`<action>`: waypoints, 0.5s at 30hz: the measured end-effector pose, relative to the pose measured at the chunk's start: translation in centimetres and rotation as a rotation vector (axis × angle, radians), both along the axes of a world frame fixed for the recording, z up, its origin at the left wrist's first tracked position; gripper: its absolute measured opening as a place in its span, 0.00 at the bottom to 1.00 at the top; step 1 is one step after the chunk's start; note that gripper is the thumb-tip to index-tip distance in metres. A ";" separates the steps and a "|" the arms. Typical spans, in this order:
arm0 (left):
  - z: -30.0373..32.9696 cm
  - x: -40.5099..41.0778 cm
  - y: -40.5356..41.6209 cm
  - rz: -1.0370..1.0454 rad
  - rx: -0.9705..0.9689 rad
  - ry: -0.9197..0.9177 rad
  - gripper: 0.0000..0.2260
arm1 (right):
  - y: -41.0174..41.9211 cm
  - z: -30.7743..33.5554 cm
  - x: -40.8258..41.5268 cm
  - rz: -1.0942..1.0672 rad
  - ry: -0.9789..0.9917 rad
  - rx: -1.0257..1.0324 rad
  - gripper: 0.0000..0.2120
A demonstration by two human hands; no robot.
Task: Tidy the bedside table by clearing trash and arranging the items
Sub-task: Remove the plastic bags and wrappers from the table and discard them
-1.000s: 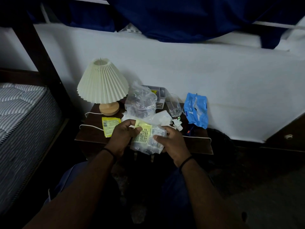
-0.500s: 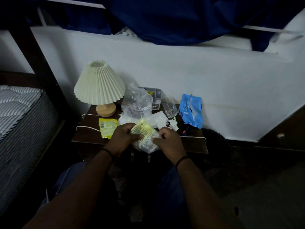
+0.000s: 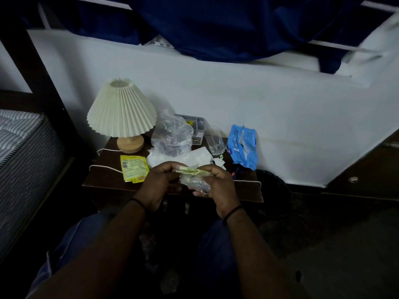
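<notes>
We hold a crumpled clear plastic wrapper [image 3: 194,180] with a yellow printed label between both hands, just above the front edge of the dark wooden worktop [image 3: 108,182]. Our left hand [image 3: 157,184] has its fingers curled round the wrapper's left end, and our right hand [image 3: 218,186] pinches the right end, thumb on top. The wrapper is folded over so the yellow strip runs along its upper edge.

On the worktop behind our hands lies a flat yellow packet [image 3: 134,168], just left of the left hand. A lamp [image 3: 122,113] with a pleated cream shade and a round wooden base stands at the back left corner, its white cord [image 3: 103,167] trailing over the left side. A clear plastic bag [image 3: 171,134] stands puffed up in the middle, with white tissue [image 3: 198,157] heaped at its foot. Behind it sits a grey box [image 3: 197,128], and beside that an upright drinking glass [image 3: 214,140]. A blue plastic pack [image 3: 243,147] leans against the white wall at the right. Small white paper scraps [image 3: 220,164] lie near the glass. A mattress [image 3: 19,160] is at the far left.
</notes>
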State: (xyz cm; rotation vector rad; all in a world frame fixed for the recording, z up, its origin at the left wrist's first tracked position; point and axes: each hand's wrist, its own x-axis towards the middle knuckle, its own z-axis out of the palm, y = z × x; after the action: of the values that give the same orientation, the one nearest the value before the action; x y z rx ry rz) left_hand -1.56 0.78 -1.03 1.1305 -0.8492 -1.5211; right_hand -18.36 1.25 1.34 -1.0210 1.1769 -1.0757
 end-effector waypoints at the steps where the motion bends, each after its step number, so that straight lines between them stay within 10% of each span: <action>1: 0.3 0.1 0.0 -0.026 -0.007 0.025 0.10 | -0.1 -0.1 -0.1 -0.007 0.004 -0.019 0.19; 5: 1.1 -0.3 -0.4 -0.091 0.077 0.149 0.14 | -0.4 -0.1 -0.7 0.009 0.099 -0.125 0.25; 10: 1.9 -4.3 -0.9 -0.027 -0.040 -0.154 0.04 | 0.3 1.4 -2.3 -0.152 0.317 -0.316 0.18; 15: 2.6 -9.4 -2.8 0.064 -0.161 -0.363 0.08 | -0.3 3.6 -8.1 -0.310 0.077 0.014 0.06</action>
State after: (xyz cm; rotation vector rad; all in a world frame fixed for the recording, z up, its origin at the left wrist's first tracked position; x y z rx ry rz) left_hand -10.96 -2.04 1.53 1.3201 -1.1467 -1.1887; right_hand -26.43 0.97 4.97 -0.8937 1.4367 -1.2751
